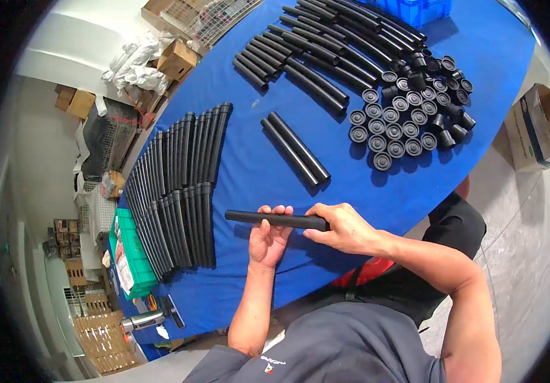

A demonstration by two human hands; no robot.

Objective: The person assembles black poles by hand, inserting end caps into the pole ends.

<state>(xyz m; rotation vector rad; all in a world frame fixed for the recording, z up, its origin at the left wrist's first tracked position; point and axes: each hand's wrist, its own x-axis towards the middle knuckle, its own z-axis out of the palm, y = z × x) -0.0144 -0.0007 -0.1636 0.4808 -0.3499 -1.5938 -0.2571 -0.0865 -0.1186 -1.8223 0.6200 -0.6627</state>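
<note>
The tube (249,217) lay level over the near edge of the table (243,147). The left hand (268,237) curled round its middle, and the right hand (342,226) closed over one end, hiding it. A green crate (140,265) held something unclear. A blue crate (423,9) was cut off.

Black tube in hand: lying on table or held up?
Held up: black tube lies level, left hand wrapping its middle, right hand gripping one end.
</note>
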